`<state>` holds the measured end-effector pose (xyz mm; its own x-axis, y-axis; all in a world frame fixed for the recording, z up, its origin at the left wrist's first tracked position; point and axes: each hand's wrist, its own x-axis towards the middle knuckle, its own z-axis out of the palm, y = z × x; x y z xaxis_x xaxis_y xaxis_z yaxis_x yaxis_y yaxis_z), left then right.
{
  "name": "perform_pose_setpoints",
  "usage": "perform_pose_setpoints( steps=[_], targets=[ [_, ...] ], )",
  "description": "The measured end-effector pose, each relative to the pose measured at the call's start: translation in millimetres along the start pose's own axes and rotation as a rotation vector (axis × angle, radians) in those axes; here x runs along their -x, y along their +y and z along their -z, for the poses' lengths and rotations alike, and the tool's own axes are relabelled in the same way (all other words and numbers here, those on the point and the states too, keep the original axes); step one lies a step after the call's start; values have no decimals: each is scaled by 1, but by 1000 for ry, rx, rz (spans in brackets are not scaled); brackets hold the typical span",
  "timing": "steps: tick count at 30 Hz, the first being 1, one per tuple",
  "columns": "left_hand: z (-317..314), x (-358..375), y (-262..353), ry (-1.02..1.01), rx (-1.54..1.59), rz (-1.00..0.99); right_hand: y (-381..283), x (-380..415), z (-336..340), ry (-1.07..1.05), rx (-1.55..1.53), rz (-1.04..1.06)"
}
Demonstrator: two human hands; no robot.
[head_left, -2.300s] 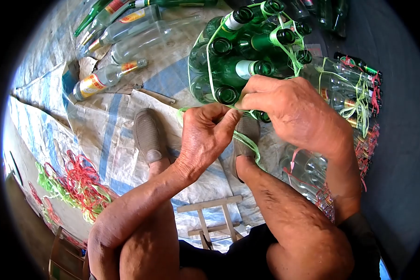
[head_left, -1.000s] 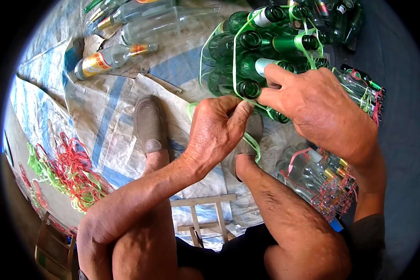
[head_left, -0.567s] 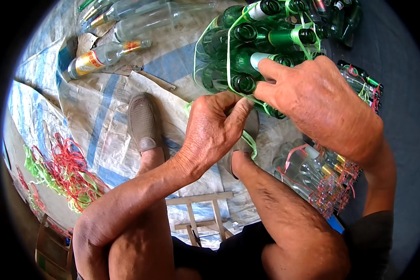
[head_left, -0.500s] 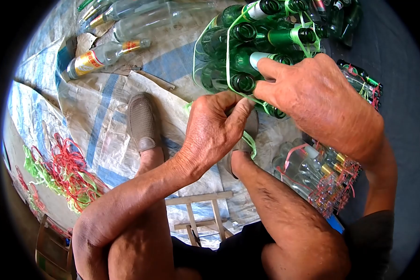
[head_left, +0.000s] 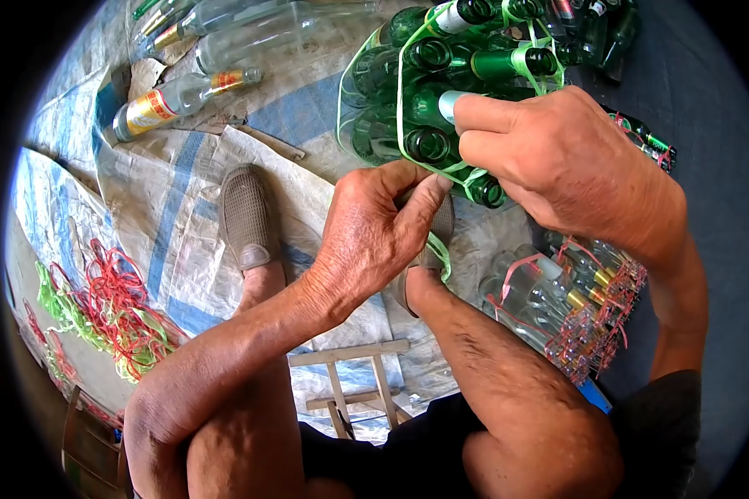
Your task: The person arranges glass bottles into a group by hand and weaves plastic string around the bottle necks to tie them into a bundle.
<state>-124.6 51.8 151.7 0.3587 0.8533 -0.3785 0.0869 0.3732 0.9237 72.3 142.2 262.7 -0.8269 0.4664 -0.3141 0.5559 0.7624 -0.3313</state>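
Observation:
A cluster of green glass bottles [head_left: 391, 75] lies on its side in front of me, bound with green plastic strap [head_left: 401, 91]. My left hand [head_left: 373, 226] is closed, pinching the strap just below the bundle's nearest bottle mouth [head_left: 429, 143]. My right hand [head_left: 558, 158] rests on the bundle's right side, fingers pressing the strap against the bottle necks. The strap's loose end [head_left: 439, 247] trails down past my left thumb.
Loose clear bottles [head_left: 179, 90] lie at upper left on a woven tarp [head_left: 183, 208]. A tied bundle of clear bottles [head_left: 558, 308] sits at right. Red and green straps [head_left: 100, 308] are heaped at left. My feet wear grey shoes [head_left: 245, 216]; a wooden stool [head_left: 349, 391] is under me.
My right hand slid up and left over the bundle's bottle necks. My left hand kept its pinch on the strap. The view shifted slightly.

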Motion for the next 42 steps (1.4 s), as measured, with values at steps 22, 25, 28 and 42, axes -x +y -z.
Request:
perform_pose_setpoints(
  steps=[22,25,28,42],
  targets=[
    [-1,-1,-3,-15,-12,-65,0,12,-23,223,-105,-30],
    [-1,-1,-1,-15,2,-44,-7,14,-20,227,45,-47],
    [-1,-1,-1,-18,16,-45,-9,15,-24,258,51,-72],
    [-1,0,-3,-22,19,-49,-5,13,-35,306,-466,-112]
  ],
)
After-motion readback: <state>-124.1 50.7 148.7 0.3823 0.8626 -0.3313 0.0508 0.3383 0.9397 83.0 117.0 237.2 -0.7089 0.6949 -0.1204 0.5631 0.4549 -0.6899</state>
